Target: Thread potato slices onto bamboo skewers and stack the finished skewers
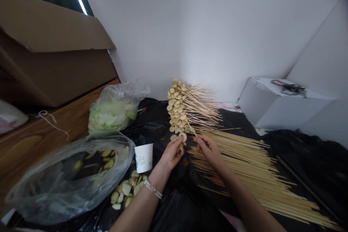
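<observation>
My left hand [172,152] pinches a pale round potato slice [183,137] between thumb and fingers, and more slices seem tucked in the palm. Just to its right, my right hand [208,148] grips a thin bamboo skewer [192,128] that slants up and left, its tip apart from the slice. Beyond both hands rises a stack of skewered potato slices [177,103], their sticks pointing right. Under and beside my right forearm lie many bare bamboo skewers [252,159]. Loose potato slices [126,188] are heaped left of my left wrist, near a white paper cup [144,157].
A clear plastic bag [67,192] with potato slices lies open at left. Behind it stands a tied bag of pale green leaves [112,114]. Black plastic sheeting [174,203] covers the work surface. A cardboard box [54,58] and a white box [282,105] flank the wall.
</observation>
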Demonstrator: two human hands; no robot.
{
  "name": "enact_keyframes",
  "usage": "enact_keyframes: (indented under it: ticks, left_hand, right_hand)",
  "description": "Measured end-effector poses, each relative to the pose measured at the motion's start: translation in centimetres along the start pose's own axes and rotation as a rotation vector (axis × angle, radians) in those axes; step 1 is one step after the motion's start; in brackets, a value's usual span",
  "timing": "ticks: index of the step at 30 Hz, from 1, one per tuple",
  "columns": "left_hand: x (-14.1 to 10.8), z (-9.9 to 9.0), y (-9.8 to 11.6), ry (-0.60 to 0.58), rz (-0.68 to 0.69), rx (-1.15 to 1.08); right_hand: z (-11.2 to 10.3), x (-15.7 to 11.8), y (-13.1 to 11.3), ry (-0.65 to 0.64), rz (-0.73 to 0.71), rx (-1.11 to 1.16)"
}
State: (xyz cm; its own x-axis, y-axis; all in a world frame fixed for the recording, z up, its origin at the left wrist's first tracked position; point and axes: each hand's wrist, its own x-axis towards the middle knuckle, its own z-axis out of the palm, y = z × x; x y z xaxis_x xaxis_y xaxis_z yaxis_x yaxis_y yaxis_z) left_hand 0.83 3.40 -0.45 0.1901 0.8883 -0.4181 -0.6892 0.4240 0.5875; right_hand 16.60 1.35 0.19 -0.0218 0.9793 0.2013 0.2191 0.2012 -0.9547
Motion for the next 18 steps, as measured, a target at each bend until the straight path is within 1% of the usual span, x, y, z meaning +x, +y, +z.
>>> enact_keyframes:
  ticks: [3,7,12,15,18]
  left_hand:
    - [0.3,-0.2,1.2,0.063,-0.01,-0.161]
    - [0.4,-0.3,1.8,0.075,-0.062,-0.304]
    - [0.4,-0.4,1.7,0.071,-0.061,-0.338]
    - [0.5,-0.4,1.9,0.067,-0.049,-0.35]
    - [0.5,-0.5,1.9,0.068,-0.026,-0.34]
  right_hand:
    - [-0.9,0.2,0.0,-0.05,-0.002,-0.008]
    - [-2.4,0.4,-0.2,-0.154,-0.019,-0.112]
    - [-3.6,0.5,-0.5,-0.209,-0.045,-0.206]
    - [-3.9,0.5,-0.4,-0.26,-0.031,-0.215]
    - [-3.9,0.5,-0.4,-0.272,-0.048,-0.245]
